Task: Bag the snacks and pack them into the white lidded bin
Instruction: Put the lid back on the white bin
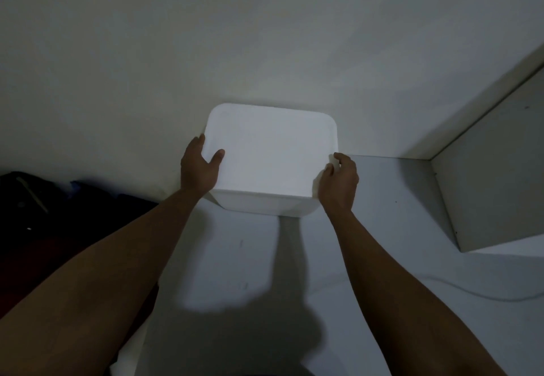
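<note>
Bin: white, rounded corners, lid on

Legible text, labels, brands, numbers, signs: none. The white lidded bin shows plain, unmarked surfaces in dim light, and nothing readable stands on anything else in view.

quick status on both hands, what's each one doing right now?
Left hand: grips the left edge of the white lidded bin, thumb on top.
Right hand: fingers curled round the bin's right front corner, gripping it.
</note>
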